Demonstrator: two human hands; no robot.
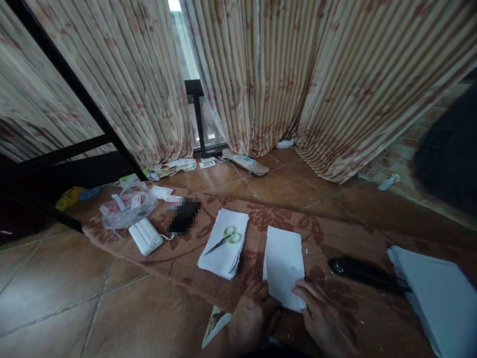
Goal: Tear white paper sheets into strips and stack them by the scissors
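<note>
White paper sheet (283,266) lies flat on the brown patterned mat (179,258), its near edge pinned under both hands: the left hand (253,313) presses its fingers on the near left corner, and the right hand (322,318) lays spread fingers on the near right corner, neither closed around anything. The sheet's far edge points toward the curtains (261,74). Just to its left, with a narrow strip of mat between, sits one stack of cut paper (225,243) with one pair of green-handled scissors (223,240) on top. To the right, well apart from the sheet, lies one black stapler (363,272), and beyond it one larger pile of paper (439,298) at the mat's right end. The mat's near edge meets bare floor tiles (74,293), which give wide open room on the left. At the far left of the mat are one white box (146,236) and one plastic bag (126,206).
</note>
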